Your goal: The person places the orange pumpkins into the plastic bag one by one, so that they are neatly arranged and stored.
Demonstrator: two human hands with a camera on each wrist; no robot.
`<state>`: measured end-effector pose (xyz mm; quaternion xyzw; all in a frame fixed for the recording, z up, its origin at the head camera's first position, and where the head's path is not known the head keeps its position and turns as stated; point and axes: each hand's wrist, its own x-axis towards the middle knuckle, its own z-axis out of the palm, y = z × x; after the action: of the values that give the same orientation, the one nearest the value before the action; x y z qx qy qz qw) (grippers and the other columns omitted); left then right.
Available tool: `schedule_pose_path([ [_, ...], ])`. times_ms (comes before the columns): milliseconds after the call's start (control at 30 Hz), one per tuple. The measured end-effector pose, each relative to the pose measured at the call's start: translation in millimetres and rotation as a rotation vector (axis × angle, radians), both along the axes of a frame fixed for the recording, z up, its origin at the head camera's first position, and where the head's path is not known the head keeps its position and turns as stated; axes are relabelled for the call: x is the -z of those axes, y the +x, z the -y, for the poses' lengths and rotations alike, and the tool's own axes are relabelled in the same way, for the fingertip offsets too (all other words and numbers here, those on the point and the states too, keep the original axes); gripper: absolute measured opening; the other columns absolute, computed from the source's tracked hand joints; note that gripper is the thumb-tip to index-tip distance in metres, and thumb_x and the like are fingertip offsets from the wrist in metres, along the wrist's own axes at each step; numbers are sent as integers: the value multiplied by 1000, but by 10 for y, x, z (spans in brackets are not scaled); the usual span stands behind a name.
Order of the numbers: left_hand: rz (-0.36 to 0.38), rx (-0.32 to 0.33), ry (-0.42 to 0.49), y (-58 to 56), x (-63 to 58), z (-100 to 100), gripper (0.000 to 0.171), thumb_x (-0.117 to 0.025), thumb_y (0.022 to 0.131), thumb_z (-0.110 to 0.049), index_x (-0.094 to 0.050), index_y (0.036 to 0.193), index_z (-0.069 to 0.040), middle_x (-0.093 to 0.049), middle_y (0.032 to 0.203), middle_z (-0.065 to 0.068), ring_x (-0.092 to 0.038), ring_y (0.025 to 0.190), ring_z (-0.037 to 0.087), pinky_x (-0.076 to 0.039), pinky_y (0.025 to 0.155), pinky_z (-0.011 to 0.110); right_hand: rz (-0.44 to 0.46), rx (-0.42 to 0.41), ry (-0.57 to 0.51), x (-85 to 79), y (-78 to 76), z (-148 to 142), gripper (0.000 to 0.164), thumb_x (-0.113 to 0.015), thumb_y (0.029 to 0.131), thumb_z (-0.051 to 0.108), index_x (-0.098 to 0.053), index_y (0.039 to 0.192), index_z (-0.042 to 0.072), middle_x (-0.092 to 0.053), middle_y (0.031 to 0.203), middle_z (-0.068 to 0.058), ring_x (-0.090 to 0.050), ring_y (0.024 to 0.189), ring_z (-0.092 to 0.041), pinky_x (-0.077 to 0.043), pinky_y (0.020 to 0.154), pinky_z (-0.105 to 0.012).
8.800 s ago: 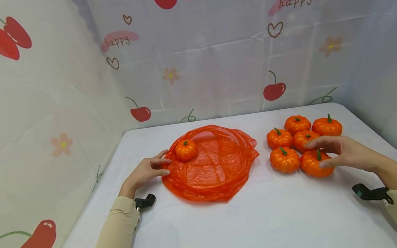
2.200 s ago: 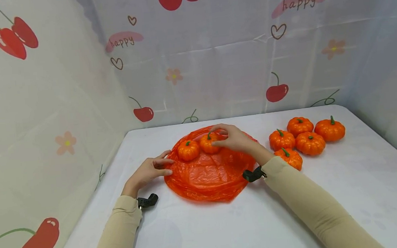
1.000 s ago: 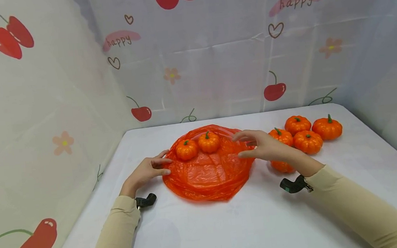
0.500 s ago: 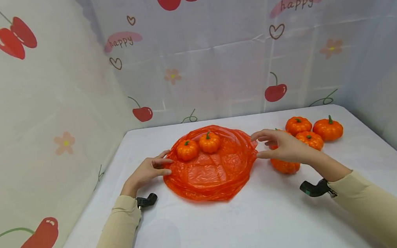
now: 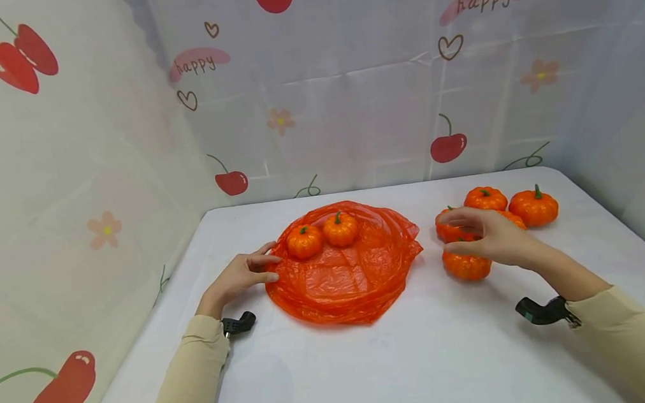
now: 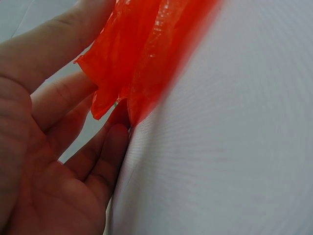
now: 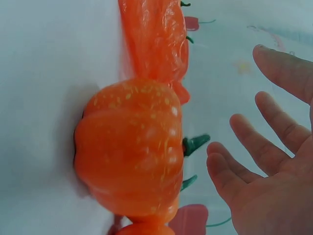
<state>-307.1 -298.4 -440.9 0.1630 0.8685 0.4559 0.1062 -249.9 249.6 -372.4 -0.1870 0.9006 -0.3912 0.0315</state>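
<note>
A red-orange plastic bag [image 5: 335, 280] lies spread on the table, its mouth facing up. Two small orange pumpkins, one on the left [image 5: 305, 241] and one on the right [image 5: 341, 229], sit side by side in its far part. My left hand [image 5: 237, 278] holds the bag's left rim between thumb and fingers; the left wrist view shows the film [image 6: 142, 63] there. My right hand [image 5: 498, 237], holding nothing, hovers with spread fingers over the pumpkin group. Below it is the nearest pumpkin [image 5: 468, 269]; in the right wrist view the fingers are apart from that pumpkin [image 7: 132, 152].
Behind the right hand are more pumpkins: one at the back [image 5: 485, 199], one at the far right [image 5: 533, 208], and others partly covered by the hand. The white table [image 5: 372, 376] ends at a printed curtain [image 5: 351, 128] behind and at the sides.
Earlier my right hand took the front-right pumpkin from the group and set it in the bag beside the first. It then let go and moved right, back over the group. The left hand stayed put.
</note>
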Motion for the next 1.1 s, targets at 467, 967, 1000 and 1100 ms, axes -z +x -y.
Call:
schedule_pose_path([
  [467,-2,1,-4,10,-7,-6,47,-85,85,-38,-74,128,-22,-40,165,-7,-28,158,26,-30,126,51,9,19,31,180,16,-276,55,-81,90,33,-63,137,12,-66,136,-12,-60,127,-38,-58,97,-30],
  [967,-21,-5,0,-1,-2,-14,46,-86,84,-35,-75,127,-19,-42,164,-6,-31,157,25,-29,126,49,100,-13,11,348,-21,-343,55,-81,90,34,-62,138,15,-62,141,-13,-55,130,-36,-54,95,-23],
  [1000,-17,-5,2,-1,0,-14,46,-86,84,-35,-75,127,-19,-42,164,-6,-31,157,24,-29,126,49,100,-20,11,358,-23,-353,54,-80,91,34,-62,138,14,-62,140,-13,-55,129,-36,-53,92,-20],
  [1100,-14,-1,1,-4,13,-9,47,-85,85,-35,-75,127,-20,-41,164,-6,-30,157,25,-29,126,49,108,-23,9,381,-27,-374,51,-79,92,35,-63,136,14,-63,138,-12,-54,126,-33,-52,92,-21],
])
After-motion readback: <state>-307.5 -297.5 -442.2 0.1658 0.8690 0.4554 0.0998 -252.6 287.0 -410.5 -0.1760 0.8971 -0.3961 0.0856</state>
